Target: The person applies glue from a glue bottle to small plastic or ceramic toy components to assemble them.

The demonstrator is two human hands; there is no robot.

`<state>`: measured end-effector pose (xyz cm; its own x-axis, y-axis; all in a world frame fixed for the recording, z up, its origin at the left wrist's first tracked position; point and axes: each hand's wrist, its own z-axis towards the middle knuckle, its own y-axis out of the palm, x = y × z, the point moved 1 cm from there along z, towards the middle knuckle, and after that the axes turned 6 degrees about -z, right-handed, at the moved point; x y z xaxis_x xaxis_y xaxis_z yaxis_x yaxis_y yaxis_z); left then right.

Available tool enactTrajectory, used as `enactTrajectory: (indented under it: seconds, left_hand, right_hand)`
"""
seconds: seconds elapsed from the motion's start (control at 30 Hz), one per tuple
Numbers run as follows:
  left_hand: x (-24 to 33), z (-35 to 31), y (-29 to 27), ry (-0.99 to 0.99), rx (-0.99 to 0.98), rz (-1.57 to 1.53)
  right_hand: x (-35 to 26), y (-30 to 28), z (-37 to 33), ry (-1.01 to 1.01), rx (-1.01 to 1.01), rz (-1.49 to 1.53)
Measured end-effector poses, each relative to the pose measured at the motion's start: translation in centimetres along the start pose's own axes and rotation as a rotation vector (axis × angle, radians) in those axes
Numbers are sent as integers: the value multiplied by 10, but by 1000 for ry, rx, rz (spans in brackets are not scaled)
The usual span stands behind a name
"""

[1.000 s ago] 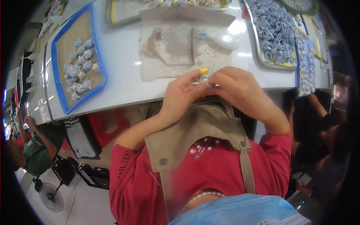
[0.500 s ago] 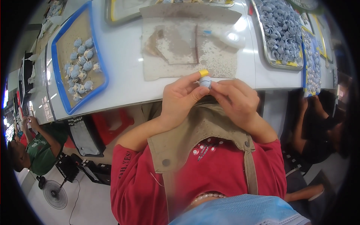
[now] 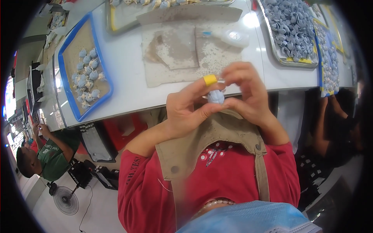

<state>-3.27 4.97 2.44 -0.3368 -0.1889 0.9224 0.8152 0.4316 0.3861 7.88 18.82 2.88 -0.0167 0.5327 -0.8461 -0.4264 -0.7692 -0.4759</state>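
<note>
A small, rounded blue-grey piece point(image 3: 216, 97) with ridges sits between the thumb and forefinger of my left hand point(image 3: 182, 110), above the table's near edge. Yellow tape point(image 3: 210, 80) wraps that forefinger. My right hand point(image 3: 252, 97) is close on the right side, its thumb tip against the piece. The other right fingers are raised and curled, apart from it. What lies behind the piece is hidden by my fingers. Beyond my hands, a stained, pale mat point(image 3: 159, 75) lies on the white table.
At left, a blue-rimmed tray point(image 3: 110, 91) bears several blue-and-cream shell-like pieces point(image 3: 93, 74). A metal tray point(image 3: 297, 64) at right is heaped with curved blue-grey pieces point(image 3: 289, 31). A white bottle-like object point(image 3: 235, 37) rests on the mat. Another person point(image 3: 54, 155) sits at left.
My right fingers have lifted away from the piece and opened, leaving the thumb by it. The piece has come slightly nearer to me and now shows its ridged face.
</note>
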Motion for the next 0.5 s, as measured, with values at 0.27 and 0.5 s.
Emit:
enactTrajectory:
  seconds: [0.27, 0.5]
  left_hand:
    - [-4, -2, -2, -64, -75, -31]
    - [-7, -3, -5, 85, -94, 160]
  right_hand:
    - [8, 11, -4, 205, -161, 822]
    - [2, 14, -4, 321, -161, 967]
